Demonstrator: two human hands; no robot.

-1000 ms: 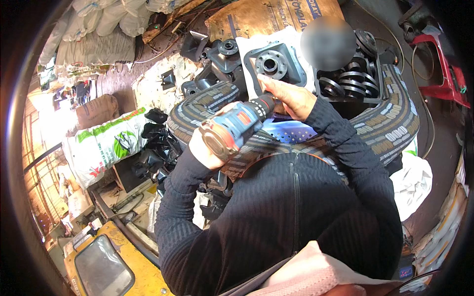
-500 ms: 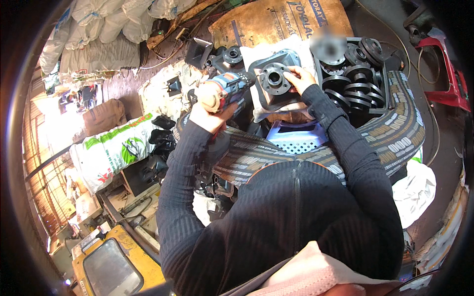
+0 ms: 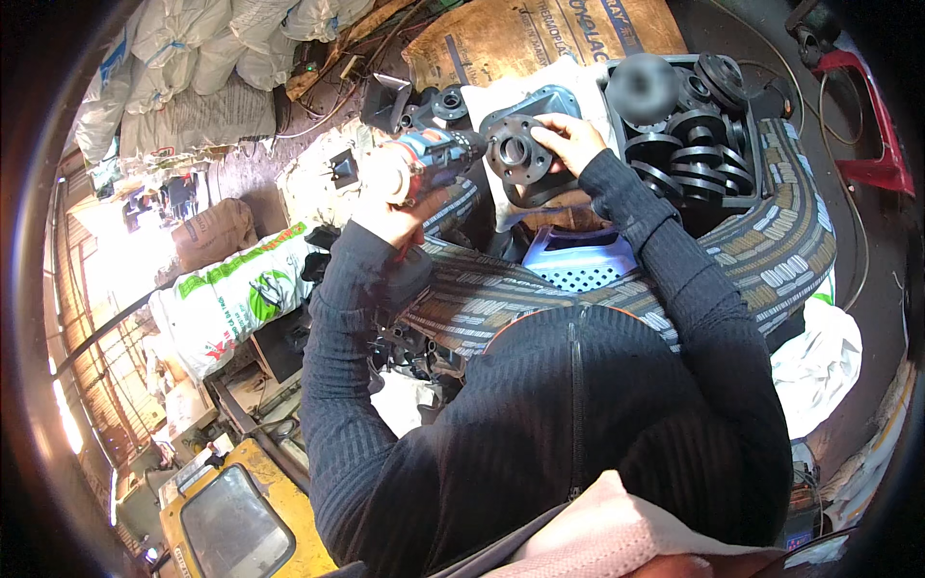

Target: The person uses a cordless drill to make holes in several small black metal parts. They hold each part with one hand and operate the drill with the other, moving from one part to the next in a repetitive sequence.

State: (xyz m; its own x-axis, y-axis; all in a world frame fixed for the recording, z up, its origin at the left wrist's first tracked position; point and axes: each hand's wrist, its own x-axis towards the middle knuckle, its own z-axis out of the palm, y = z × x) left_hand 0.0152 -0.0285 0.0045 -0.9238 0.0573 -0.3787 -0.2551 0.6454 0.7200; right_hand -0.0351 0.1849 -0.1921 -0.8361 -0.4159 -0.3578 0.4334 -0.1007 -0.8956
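My left hand [image 3: 388, 220] is wrapped round the handle of a blue and red cordless drill [image 3: 431, 152], whose dark chuck points right. The chuck's tip is right beside the rim of a round black flange [image 3: 502, 170]; I cannot tell if they touch. My right hand [image 3: 576, 143] grips that flange by its right edge, tilted, with its central hub and ring of small holes showing. Below the flange lies a black square part with a raised rim [image 3: 557, 100], partly covered by it. That part rests on a white sack [image 3: 590, 79].
A grey crate [image 3: 755, 193] of several black flanged parts stands right of my right hand. Nearer my body is a lavender plastic stool [image 3: 568, 249]. More black parts [image 3: 449, 104] lie beyond the drill. A filled white-and-green sack [image 3: 231, 299] lies at left; a red plastic frame [image 3: 872, 144] is far right.
The flange has shifted a little left and is now more tilted, in my right hand throughout. The drill has moved slightly left with my left hand. The whole view has shifted slightly.
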